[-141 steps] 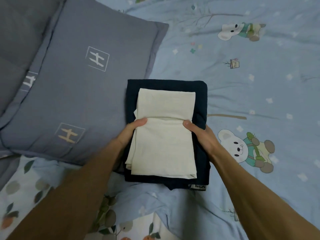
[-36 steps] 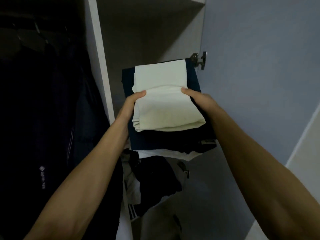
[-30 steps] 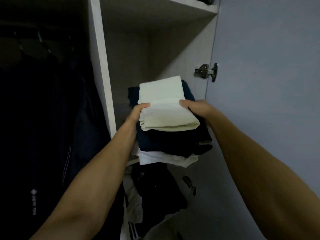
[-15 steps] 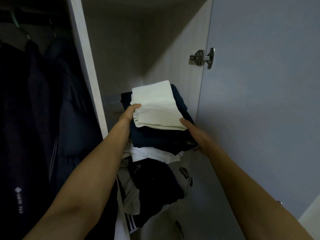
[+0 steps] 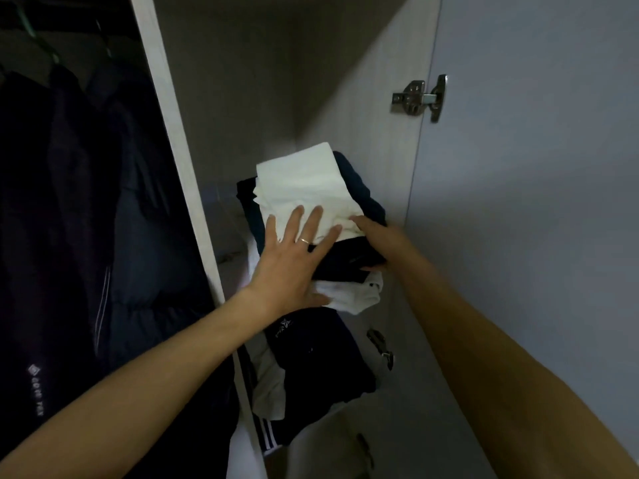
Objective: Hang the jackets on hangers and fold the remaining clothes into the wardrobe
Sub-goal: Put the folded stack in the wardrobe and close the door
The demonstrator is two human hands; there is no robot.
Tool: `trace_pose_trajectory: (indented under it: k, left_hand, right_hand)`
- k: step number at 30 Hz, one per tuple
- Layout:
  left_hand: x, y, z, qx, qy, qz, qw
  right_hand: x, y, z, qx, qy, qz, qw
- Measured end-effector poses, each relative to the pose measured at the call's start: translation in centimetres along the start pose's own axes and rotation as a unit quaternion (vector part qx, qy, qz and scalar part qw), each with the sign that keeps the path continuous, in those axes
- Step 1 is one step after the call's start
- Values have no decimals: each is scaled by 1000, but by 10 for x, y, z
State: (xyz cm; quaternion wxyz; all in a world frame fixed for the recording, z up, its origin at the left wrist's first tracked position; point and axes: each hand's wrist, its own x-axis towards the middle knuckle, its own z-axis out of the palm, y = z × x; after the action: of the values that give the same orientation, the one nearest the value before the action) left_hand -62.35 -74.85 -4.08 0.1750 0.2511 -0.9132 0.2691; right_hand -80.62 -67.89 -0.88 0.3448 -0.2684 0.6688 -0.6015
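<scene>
1. In the right-hand compartment of the wardrobe (image 5: 373,143), seen from our head camera, we have the folded stack sitting on the shelf: a cream folded cloth (image 5: 304,181) on top, a dark navy folded garment (image 5: 359,191) under it, a white folded piece (image 5: 349,295) at the bottom.
2. Our left hand (image 5: 290,264) lies flat on the near edge of the stack, fingers straight and spread, tips on the cream cloth, a ring on one finger.
3. Our right hand (image 5: 377,240) is at the stack's right front corner, thumb on the cream cloth, fingers tucked around the navy garment's edge; how tightly it holds, we cannot tell.
4. Below the shelf, a loose heap of dark clothes (image 5: 318,368) with white bits and striped trim spills forward.
5. Over on the left, past the white divider panel (image 5: 179,160), dark jackets (image 5: 79,209) hang on hangers.
6. On the right, the open door (image 5: 536,202) stands beside the stack, its metal hinge (image 5: 420,97) above.
</scene>
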Motion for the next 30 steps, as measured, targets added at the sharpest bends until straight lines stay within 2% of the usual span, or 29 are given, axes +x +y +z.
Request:
trace_pose_trajectory:
  k: [2, 6, 10, 14, 17, 24, 30]
  left_hand:
    - [11, -9, 12, 40, -22, -12, 999]
    - [39, -28, 28, 17, -66, -75, 995]
    - [69, -33, 47, 24, -113, -124, 986]
    - [108, -38, 68, 15, -160, -146, 976]
    - [135, -49, 88, 37, -187, -145, 971]
    - [167, -97, 122, 57, -216, -84, 971]
    - [180, -114, 139, 52, -231, -96, 967]
  right_hand:
    - [7, -7, 0, -16, -16, 1, 1000]
    - [25, -19, -3, -116, -9, -41, 992]
    - [48, -33, -4, -235, 47, -157, 958]
    - [57, -41, -9, -333, 10, -189, 924]
    - [61, -43, -9, -360, -6, -214, 908]
    - [76, -39, -9, -386, -38, -263, 883]
    - [85, -39, -4, -383, -27, -296, 875]
